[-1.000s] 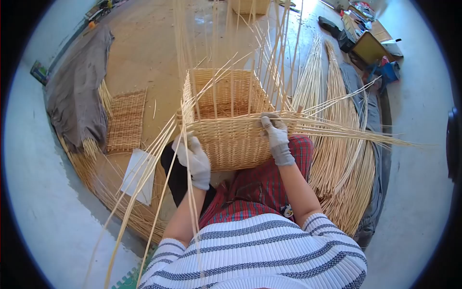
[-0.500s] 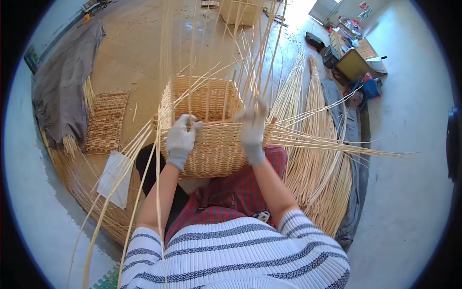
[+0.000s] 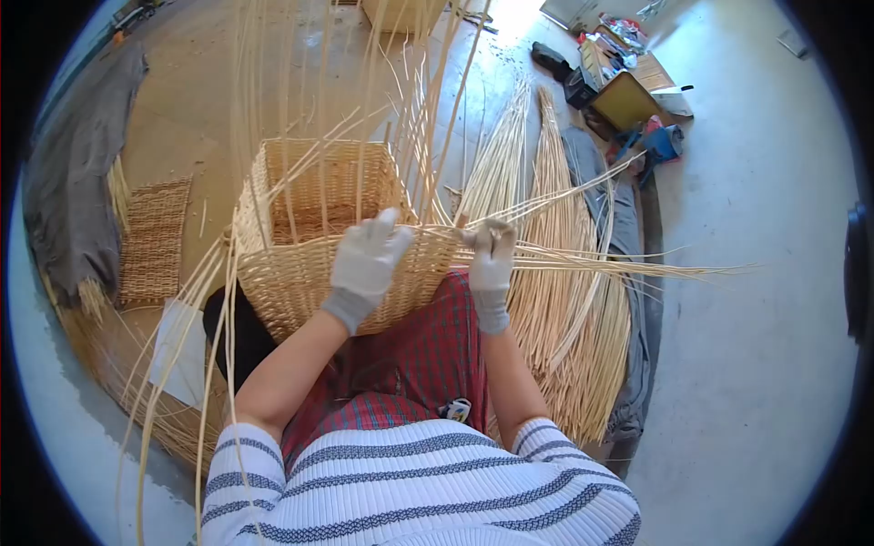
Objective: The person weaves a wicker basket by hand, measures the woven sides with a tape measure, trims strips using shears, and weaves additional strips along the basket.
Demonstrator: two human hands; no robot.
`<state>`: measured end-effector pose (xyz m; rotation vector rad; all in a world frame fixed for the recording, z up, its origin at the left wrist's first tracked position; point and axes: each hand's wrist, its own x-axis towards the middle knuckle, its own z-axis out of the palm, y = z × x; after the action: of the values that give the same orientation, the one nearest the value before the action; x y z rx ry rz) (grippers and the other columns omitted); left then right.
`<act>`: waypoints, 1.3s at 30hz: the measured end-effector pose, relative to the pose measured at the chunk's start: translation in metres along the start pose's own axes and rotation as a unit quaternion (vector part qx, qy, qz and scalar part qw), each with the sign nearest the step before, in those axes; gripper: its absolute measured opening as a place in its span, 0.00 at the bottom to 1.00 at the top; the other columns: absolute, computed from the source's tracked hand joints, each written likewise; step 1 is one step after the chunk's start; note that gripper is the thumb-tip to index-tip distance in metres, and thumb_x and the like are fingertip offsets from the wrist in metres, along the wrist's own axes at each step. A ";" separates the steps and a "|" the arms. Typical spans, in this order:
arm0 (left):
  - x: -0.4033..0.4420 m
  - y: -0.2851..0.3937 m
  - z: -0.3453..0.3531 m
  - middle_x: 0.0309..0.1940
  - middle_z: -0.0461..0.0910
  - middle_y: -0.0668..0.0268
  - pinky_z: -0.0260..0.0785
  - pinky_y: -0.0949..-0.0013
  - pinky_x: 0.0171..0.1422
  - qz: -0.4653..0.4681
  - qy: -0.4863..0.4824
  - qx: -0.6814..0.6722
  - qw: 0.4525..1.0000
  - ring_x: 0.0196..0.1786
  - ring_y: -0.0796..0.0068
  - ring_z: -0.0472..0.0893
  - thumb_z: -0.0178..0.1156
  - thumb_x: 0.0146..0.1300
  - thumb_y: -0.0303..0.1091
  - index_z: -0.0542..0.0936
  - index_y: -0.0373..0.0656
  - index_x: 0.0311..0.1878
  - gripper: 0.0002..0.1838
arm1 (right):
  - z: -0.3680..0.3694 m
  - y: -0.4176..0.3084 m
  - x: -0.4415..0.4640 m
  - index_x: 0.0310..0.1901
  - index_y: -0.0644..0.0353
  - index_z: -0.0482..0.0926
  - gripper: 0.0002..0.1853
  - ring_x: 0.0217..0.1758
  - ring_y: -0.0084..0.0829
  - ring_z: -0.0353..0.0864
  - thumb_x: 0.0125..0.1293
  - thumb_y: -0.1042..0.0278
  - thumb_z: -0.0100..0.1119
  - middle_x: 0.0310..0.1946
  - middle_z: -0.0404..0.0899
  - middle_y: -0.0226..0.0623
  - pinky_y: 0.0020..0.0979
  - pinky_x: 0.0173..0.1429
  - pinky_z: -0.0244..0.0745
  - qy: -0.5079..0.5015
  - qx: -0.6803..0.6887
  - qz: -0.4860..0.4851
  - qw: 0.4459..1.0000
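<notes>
A woven wicker basket (image 3: pixel 291 287) rests tilted across my lap, with thin upright stakes rising from its rim. My left hand (image 3: pixel 364 268), in a pale grey knit glove, lies against the front wall. Its fingers are stretched and slightly apart, with the tips at the rim. At the basket's right front corner, my gloved right hand (image 3: pixel 492 268) has its fingers curled around wicker strands. A bundle of long loose strands (image 3: pixel 583 260) sticks out to the right behind that hand. More strands (image 3: pixel 187 346) hang from the left corner.
Bundles of cut wicker (image 3: pixel 555 346) lie on a grey cloth at right. A flat woven panel (image 3: pixel 155 241) and a white sheet (image 3: pixel 179 353) lie at left, near a dark cloth (image 3: pixel 77 173). Another basket (image 3: pixel 401 14) stands ahead. Boxes and clutter (image 3: pixel 628 100) sit at the back right.
The basket has turned and sits further left in view. My left hand has slid right along its front wall. My right hand has dropped from the upright stakes to the right corner.
</notes>
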<state>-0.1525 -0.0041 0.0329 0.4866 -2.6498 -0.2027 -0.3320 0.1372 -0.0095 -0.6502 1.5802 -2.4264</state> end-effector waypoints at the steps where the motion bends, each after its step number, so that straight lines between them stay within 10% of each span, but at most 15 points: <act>1: 0.005 0.016 0.004 0.47 0.76 0.58 0.74 0.54 0.51 0.060 0.063 -0.077 0.993 0.49 0.59 0.80 0.55 0.62 0.25 0.65 0.56 0.75 0.36 | 0.005 -0.026 0.011 0.67 0.56 0.68 0.25 0.50 0.35 0.83 0.70 0.76 0.55 0.45 0.81 0.41 0.36 0.58 0.76 -0.026 -0.235 -0.103 0.966; 3: 0.016 0.042 0.027 0.46 0.76 0.58 0.76 0.56 0.47 0.052 0.074 -0.051 0.995 0.43 0.60 0.82 0.54 0.64 0.25 0.66 0.56 0.74 0.33 | 0.025 -0.057 0.033 0.68 0.56 0.67 0.25 0.50 0.37 0.83 0.70 0.75 0.55 0.42 0.82 0.45 0.40 0.59 0.76 -0.051 -0.458 -0.191 0.867; 5: 0.025 0.052 0.031 0.48 0.75 0.57 0.78 0.58 0.41 -0.038 -0.104 0.038 0.993 0.37 0.60 0.83 0.54 0.66 0.26 0.66 0.56 0.74 0.33 | 0.050 -0.067 0.061 0.63 0.57 0.73 0.23 0.48 0.43 0.82 0.66 0.72 0.61 0.41 0.82 0.45 0.46 0.57 0.75 0.096 -0.695 -0.424 0.573; 9: 0.030 0.043 0.023 0.52 0.74 0.53 0.79 0.59 0.43 -0.044 -0.113 -0.025 0.992 0.38 0.58 0.84 0.55 0.67 0.26 0.69 0.60 0.73 0.31 | 0.035 -0.055 0.035 0.61 0.57 0.77 0.25 0.46 0.48 0.81 0.61 0.67 0.66 0.42 0.81 0.46 0.50 0.53 0.74 0.057 -0.690 -0.351 0.631; 10: 0.018 0.046 0.025 0.52 0.74 0.53 0.79 0.59 0.43 -0.042 -0.127 -0.024 0.991 0.38 0.58 0.84 0.55 0.67 0.26 0.69 0.60 0.73 0.31 | 0.028 -0.052 0.025 0.62 0.55 0.76 0.25 0.45 0.45 0.83 0.62 0.66 0.65 0.44 0.83 0.47 0.50 0.52 0.74 -0.011 -0.730 -0.207 0.651; 12: -0.006 0.024 0.022 0.56 0.77 0.56 0.78 0.59 0.52 0.025 0.091 -0.268 0.959 0.47 0.56 0.84 0.60 0.66 0.29 0.76 0.54 0.66 0.24 | 0.025 -0.038 0.018 0.63 0.59 0.75 0.24 0.42 0.40 0.84 0.66 0.65 0.62 0.46 0.85 0.43 0.49 0.48 0.75 -0.095 -0.743 -0.094 0.655; 14: -0.058 -0.012 -0.010 0.57 0.78 0.57 0.77 0.59 0.56 -0.005 0.075 -0.237 0.969 0.52 0.55 0.82 0.62 0.65 0.30 0.77 0.53 0.63 0.23 | 0.058 -0.043 0.003 0.59 0.64 0.76 0.21 0.48 0.39 0.84 0.67 0.65 0.59 0.49 0.84 0.41 0.43 0.53 0.77 0.020 -0.252 -0.124 0.960; 17: -0.137 -0.070 -0.025 0.52 0.82 0.59 0.73 0.54 0.61 -0.087 0.059 -0.227 0.968 0.57 0.55 0.80 0.66 0.62 0.30 0.80 0.50 0.59 0.21 | 0.132 -0.055 -0.049 0.61 0.68 0.73 0.23 0.57 0.39 0.81 0.72 0.60 0.54 0.54 0.81 0.42 0.39 0.63 0.74 -0.172 -0.124 -0.174 0.962; 18: -0.155 -0.089 -0.029 0.53 0.81 0.59 0.71 0.53 0.63 -0.160 0.100 -0.148 0.971 0.58 0.54 0.79 0.66 0.62 0.32 0.79 0.50 0.61 0.22 | 0.159 -0.055 -0.070 0.67 0.68 0.69 0.28 0.67 0.44 0.75 0.76 0.54 0.49 0.64 0.74 0.50 0.38 0.73 0.66 -0.311 0.043 0.039 0.949; 20: -0.159 -0.104 -0.052 0.57 0.79 0.58 0.68 0.50 0.66 -0.232 0.134 0.000 0.963 0.60 0.54 0.78 0.65 0.63 0.36 0.76 0.51 0.65 0.26 | 0.232 -0.056 -0.096 0.75 0.67 0.60 0.36 0.75 0.46 0.67 0.75 0.48 0.48 0.72 0.65 0.57 0.40 0.78 0.60 -0.348 -0.193 0.063 0.915; 22: -0.157 -0.112 -0.067 0.62 0.75 0.55 0.70 0.49 0.62 -0.225 0.074 0.103 0.966 0.58 0.50 0.79 0.63 0.64 0.43 0.68 0.53 0.74 0.34 | 0.292 0.054 -0.087 0.75 0.71 0.55 0.44 0.71 0.51 0.71 0.70 0.46 0.56 0.73 0.61 0.64 0.39 0.78 0.60 -0.247 -0.297 0.043 0.921; 24: -0.161 -0.122 -0.060 0.63 0.75 0.55 0.72 0.49 0.59 -0.225 0.049 0.122 0.965 0.55 0.49 0.80 0.63 0.64 0.44 0.66 0.53 0.74 0.35 | 0.322 0.062 -0.064 0.76 0.71 0.51 0.51 0.70 0.50 0.73 0.64 0.44 0.64 0.72 0.60 0.66 0.39 0.78 0.62 -0.180 -0.334 0.263 0.887; 28: -0.162 -0.135 -0.067 0.60 0.78 0.55 0.76 0.57 0.50 -0.267 0.020 0.030 0.963 0.46 0.53 0.82 0.55 0.74 0.47 0.69 0.55 0.73 0.27 | 0.325 0.091 -0.058 0.76 0.69 0.52 0.51 0.62 0.49 0.80 0.62 0.49 0.69 0.71 0.65 0.57 0.39 0.77 0.63 -0.168 -0.174 0.412 0.878; 36: -0.144 -0.138 -0.069 0.46 0.82 0.64 0.75 0.68 0.45 -0.299 0.091 -0.210 0.926 0.42 0.72 0.79 0.55 0.77 0.45 0.78 0.39 0.63 0.22 | 0.321 0.071 -0.090 0.72 0.61 0.68 0.30 0.53 0.24 0.77 0.70 0.65 0.64 0.57 0.78 0.41 0.26 0.55 0.75 -0.134 -0.031 -0.073 0.988; 39: -0.150 -0.136 -0.068 0.52 0.83 0.47 0.74 0.51 0.58 -0.318 0.035 -0.087 0.943 0.53 0.47 0.83 0.74 0.53 0.46 0.74 0.47 0.69 0.39 | 0.310 0.046 -0.081 0.68 0.62 0.72 0.27 0.47 0.21 0.75 0.72 0.62 0.64 0.54 0.79 0.37 0.25 0.52 0.75 -0.278 0.007 0.180 0.943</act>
<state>0.0452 -0.0790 0.0054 1.2471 -2.2903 -0.5928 -0.1252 -0.1085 0.0339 -0.8598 1.3040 -1.7787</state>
